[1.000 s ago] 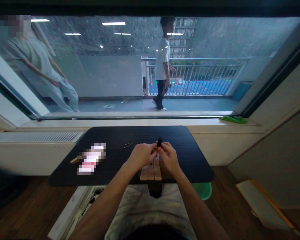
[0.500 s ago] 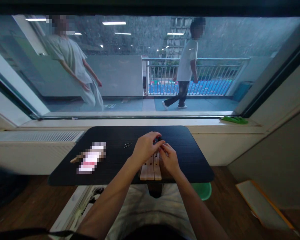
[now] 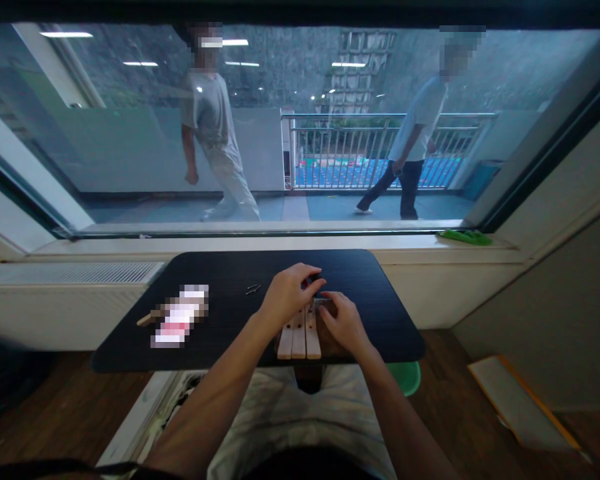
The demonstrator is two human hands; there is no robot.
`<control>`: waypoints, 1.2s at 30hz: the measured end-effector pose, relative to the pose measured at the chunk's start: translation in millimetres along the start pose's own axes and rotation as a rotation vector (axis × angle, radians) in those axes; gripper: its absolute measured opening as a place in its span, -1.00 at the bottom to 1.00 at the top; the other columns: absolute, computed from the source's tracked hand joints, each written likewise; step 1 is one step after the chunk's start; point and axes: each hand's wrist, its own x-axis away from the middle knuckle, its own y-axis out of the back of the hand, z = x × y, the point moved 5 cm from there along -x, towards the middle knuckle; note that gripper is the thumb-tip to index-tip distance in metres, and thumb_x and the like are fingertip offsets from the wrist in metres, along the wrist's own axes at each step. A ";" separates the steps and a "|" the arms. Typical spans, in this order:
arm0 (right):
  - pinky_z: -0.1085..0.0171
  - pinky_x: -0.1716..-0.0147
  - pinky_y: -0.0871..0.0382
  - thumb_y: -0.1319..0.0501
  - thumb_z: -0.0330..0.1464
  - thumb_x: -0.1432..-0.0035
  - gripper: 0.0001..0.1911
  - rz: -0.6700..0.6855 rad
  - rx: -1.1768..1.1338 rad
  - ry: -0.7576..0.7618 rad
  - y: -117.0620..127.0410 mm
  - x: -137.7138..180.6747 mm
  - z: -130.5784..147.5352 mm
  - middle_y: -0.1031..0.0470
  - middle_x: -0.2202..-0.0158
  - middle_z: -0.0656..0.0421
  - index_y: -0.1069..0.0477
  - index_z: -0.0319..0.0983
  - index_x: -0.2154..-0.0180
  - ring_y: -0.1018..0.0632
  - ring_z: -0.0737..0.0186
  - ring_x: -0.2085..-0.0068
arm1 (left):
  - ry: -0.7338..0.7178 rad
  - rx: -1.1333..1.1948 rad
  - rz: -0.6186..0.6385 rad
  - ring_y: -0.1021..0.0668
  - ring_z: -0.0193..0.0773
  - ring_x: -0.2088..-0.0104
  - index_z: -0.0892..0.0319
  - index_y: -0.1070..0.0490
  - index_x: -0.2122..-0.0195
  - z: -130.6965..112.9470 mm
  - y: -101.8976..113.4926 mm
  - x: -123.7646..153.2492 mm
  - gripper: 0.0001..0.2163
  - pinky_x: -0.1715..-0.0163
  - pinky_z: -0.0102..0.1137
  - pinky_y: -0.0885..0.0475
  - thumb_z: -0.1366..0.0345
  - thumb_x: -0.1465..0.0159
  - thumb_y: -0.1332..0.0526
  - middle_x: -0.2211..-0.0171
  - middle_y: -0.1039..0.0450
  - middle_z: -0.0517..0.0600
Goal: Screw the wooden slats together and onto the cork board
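Observation:
A wooden piece made of pale slats (image 3: 299, 337) lies at the near edge of the black table (image 3: 220, 320). My left hand (image 3: 287, 293) is curled over a small dark tool above the far end of the slats; the tool is mostly hidden under my fingers. My right hand (image 3: 344, 322) rests on the right side of the wooden piece, fingers pressed down on it. Two small dark screws (image 3: 253, 289) lie on the table to the left of my left hand.
A blurred pink and white packet (image 3: 179, 321) lies on a wooden stick at the table's left. A green cloth (image 3: 464, 236) sits on the window sill. Two people walk outside behind the glass. A green stool (image 3: 405, 377) stands under the table's right.
My left hand has moved up over the top of the dark tool, covering it. My right hand has let go of it and dropped onto the wood. Both people outside walked rightward.

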 end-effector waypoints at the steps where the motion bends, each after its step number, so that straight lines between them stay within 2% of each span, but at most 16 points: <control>1: 0.03 0.01 -0.34 -0.17 -0.35 -0.12 -0.72 0.011 0.041 0.009 -0.9 0.9 2.0 -0.53 0.11 0.02 -0.46 -0.20 0.10 -0.51 0.05 0.06 | -0.002 0.005 0.003 -0.54 -0.29 0.31 0.16 -0.50 0.10 -0.1 -0.2 -0.1 -0.78 0.20 -0.36 -0.46 0.22 -0.26 -0.24 0.28 -0.54 0.00; 8: -0.07 -0.13 -0.13 -0.23 -0.23 -0.12 -0.71 0.138 0.271 0.058 -5.3 4.8 13.4 -0.50 0.02 0.03 -0.47 -0.17 0.11 -0.45 0.01 -0.04 | -0.004 0.017 0.015 -0.54 -0.29 0.30 0.16 -0.49 0.09 1.0 -1.0 0.4 -0.77 0.19 -0.36 -0.45 0.22 -0.26 -0.25 0.26 -0.55 0.00; 16: -0.05 -0.13 -0.09 -0.23 -0.18 -0.13 -0.68 0.171 0.319 0.044 -7.0 3.6 11.7 -0.48 0.01 0.04 -0.46 -0.16 0.10 -0.44 0.02 -0.05 | 0.015 0.031 0.007 -0.54 -0.29 0.30 0.15 -0.49 0.09 3.9 0.3 2.5 -0.76 0.18 -0.35 -0.46 0.21 -0.26 -0.24 0.25 -0.55 0.01; 24: -0.05 -0.12 -0.09 -0.24 -0.16 -0.12 -0.69 0.184 0.320 0.035 -9.2 3.1 9.2 -0.50 0.08 0.06 -0.41 -0.16 0.13 -0.45 0.03 -0.01 | -0.008 0.043 -0.010 -0.54 -0.29 0.30 0.16 -0.49 0.09 5.4 -1.1 2.3 -0.76 0.20 -0.37 -0.46 0.20 -0.26 -0.23 0.25 -0.56 0.01; 36: -0.07 -0.15 -0.06 -0.21 -0.15 -0.15 -0.66 0.193 0.353 0.054 -8.4 4.2 9.6 -0.49 0.02 0.05 -0.43 -0.14 0.07 -0.43 0.00 -0.06 | 0.008 0.011 0.014 -0.57 -0.27 0.26 0.14 -0.50 0.05 2.4 3.9 2.2 -0.75 0.17 -0.37 -0.46 0.23 -0.28 -0.22 0.19 -0.58 0.01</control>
